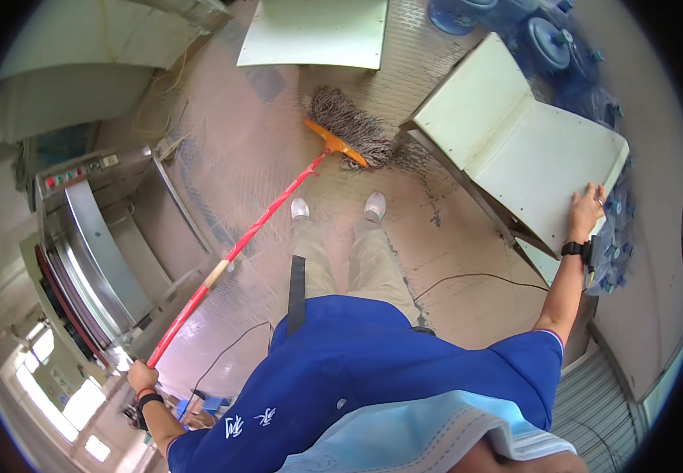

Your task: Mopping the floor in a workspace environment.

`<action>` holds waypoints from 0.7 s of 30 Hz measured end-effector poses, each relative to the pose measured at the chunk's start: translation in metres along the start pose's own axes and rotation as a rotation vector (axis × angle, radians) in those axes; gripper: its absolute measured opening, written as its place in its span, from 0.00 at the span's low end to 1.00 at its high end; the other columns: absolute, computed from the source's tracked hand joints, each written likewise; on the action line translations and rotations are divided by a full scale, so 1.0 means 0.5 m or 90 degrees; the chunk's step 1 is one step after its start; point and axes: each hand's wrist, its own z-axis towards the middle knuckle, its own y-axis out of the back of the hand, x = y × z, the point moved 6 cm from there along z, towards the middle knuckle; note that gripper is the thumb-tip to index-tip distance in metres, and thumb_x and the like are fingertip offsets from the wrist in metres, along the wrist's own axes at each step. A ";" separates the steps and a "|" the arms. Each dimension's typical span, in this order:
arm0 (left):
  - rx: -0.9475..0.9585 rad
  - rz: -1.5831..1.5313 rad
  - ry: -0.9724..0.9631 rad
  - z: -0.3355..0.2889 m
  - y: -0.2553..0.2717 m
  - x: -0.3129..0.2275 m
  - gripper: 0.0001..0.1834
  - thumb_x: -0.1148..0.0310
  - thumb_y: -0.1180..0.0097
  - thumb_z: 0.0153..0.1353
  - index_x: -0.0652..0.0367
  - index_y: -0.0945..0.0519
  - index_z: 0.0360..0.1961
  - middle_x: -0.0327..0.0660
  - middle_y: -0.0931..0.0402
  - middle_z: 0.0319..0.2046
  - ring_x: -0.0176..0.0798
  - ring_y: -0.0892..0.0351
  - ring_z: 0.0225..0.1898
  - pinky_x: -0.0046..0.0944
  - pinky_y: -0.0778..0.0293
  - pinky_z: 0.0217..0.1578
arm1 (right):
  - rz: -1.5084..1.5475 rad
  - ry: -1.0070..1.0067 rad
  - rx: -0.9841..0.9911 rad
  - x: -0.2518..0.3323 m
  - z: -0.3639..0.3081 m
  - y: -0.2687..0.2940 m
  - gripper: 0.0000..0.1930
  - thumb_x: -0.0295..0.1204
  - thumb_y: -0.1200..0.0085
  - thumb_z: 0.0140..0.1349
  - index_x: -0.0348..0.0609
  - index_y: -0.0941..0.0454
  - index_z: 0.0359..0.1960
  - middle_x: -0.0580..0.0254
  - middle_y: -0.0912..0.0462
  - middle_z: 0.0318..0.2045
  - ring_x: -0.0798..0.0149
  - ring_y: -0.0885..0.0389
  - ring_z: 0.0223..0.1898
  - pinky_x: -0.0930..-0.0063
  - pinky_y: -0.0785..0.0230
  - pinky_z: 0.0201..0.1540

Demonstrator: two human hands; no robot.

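My left hand [143,377] is closed round the upper end of a mop's red handle [256,227]. The handle slants away to an orange mop clamp [336,145], and the mop's grey-brown string head [351,120] lies on the floor ahead of my feet. At the right, my right hand [586,208] rests on the edge of a white metal chair-shaped piece [542,162]. Its fingers are spread over the surface, with nothing held in them; the thumb is partly hidden. This piece stands tilted, with its underside in shadow.
Blue water-cooler bottles [548,46] crowd the wall behind the white piece. Another white panel [314,31] stands straight ahead. A steel machine with buttons [97,244] is at the left. Dark cables [475,275] run over the tiled floor [278,118], which has dark, wet-looking smears.
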 end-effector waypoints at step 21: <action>-0.069 -0.083 -0.033 0.009 -0.040 0.029 0.05 0.72 0.47 0.36 0.58 0.22 0.19 0.51 0.25 0.20 0.52 0.23 0.25 0.46 0.27 0.29 | 0.356 0.198 0.497 0.642 -0.380 -0.204 0.21 0.41 0.46 0.50 0.36 0.24 0.40 0.49 0.21 0.36 0.53 0.24 0.42 0.67 0.33 0.44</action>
